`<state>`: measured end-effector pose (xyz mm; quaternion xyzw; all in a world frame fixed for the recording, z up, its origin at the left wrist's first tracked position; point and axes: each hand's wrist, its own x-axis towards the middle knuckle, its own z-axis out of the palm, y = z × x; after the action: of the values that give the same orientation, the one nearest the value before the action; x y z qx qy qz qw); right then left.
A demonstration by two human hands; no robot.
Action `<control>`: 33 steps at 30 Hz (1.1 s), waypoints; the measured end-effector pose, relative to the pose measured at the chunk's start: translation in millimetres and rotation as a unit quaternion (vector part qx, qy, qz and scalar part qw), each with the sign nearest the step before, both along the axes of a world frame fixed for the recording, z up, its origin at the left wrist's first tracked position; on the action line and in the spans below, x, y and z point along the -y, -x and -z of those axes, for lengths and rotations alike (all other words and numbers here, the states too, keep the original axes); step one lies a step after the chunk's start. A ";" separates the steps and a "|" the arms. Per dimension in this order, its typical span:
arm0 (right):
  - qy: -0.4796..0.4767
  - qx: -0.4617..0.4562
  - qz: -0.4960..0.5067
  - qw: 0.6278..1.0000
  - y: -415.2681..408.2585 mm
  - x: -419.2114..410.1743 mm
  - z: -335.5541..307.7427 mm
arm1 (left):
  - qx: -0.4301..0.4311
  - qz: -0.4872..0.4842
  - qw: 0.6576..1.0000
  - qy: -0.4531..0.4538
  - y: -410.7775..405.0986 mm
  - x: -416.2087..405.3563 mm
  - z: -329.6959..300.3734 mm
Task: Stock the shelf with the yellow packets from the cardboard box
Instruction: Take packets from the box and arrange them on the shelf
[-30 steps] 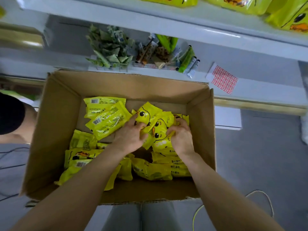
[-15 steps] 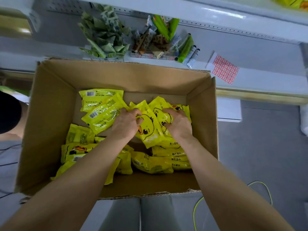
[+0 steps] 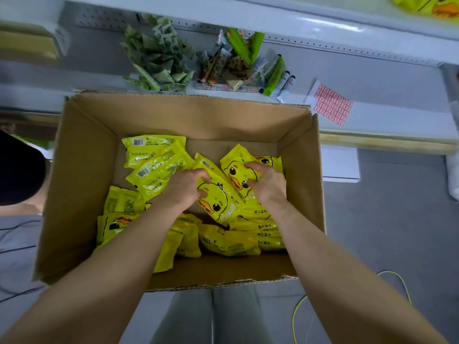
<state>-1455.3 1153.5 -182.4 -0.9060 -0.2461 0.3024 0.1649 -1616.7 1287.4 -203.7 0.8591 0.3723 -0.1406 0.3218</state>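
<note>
An open cardboard box [image 3: 82,184] stands in front of me with several yellow duck-print packets loose inside. My left hand [image 3: 183,187] grips the left edge of one yellow packet [image 3: 218,202] that lies face up in the middle. My right hand [image 3: 267,184] grips a second yellow packet [image 3: 236,170] just to the right of it, fingers curled over its face. More yellow packets [image 3: 154,167] lie at the box's back left and along its front. A white shelf [image 3: 323,23] above holds a yellow packet [image 3: 427,4] at the top right.
The lower white shelf [image 3: 387,115] behind the box carries green sachets [image 3: 159,60], mixed small packets and tubes [image 3: 243,63] and a sheet of red labels [image 3: 331,105]. A yellow cable [image 3: 298,311] lies on the grey floor. Another person's dark shape [image 3: 17,170] is at the left.
Both hands have gathered the two duck packets closer together and shifted slightly right in the box. The camera has tilted down, so the upper shelf shows less.
</note>
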 end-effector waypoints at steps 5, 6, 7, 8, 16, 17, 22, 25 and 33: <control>0.002 0.017 0.010 1.000 9.8 15.2 -21.1 | 0.023 -0.090 0.994 0.059 19.8 2.8 -28.9; -0.001 0.017 0.012 1.000 12.2 19.0 -26.6 | 0.029 -0.107 0.992 0.059 22.1 4.5 -36.8; -0.008 0.017 0.016 1.000 15.0 22.6 -32.4 | 0.035 -0.119 0.991 0.054 23.9 6.1 -43.9; -0.020 0.018 0.020 0.999 17.7 25.5 -38.9 | 0.042 -0.129 0.989 0.050 25.5 8.0 -50.7; -0.182 0.024 0.056 0.981 11.7 45.0 -105.0 | 0.204 -0.197 0.958 0.045 32.8 30.3 -98.1; -0.205 0.020 0.060 0.977 7.8 47.8 -113.3 | 0.220 -0.200 0.954 0.044 30.9 33.2 -105.1; -0.267 0.029 0.048 0.962 -24.7 66.6 -149.2 | 0.283 -0.190 0.939 0.040 6.9 53.2 -145.6; -0.298 0.027 0.037 0.953 -54.0 87.5 -168.1 | 0.303 -0.183 0.935 0.029 -18.3 70.8 -166.1; -0.313 0.064 -0.001 0.948 -156.4 164.9 -213.6 | 0.335 -0.192 0.922 0.021 -111.5 146.0 -199.9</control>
<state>-1299.0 988.6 31.2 -0.8262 -0.3389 0.1517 0.4238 -1505.2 1141.4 -3.8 0.7610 0.3976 0.2120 0.4667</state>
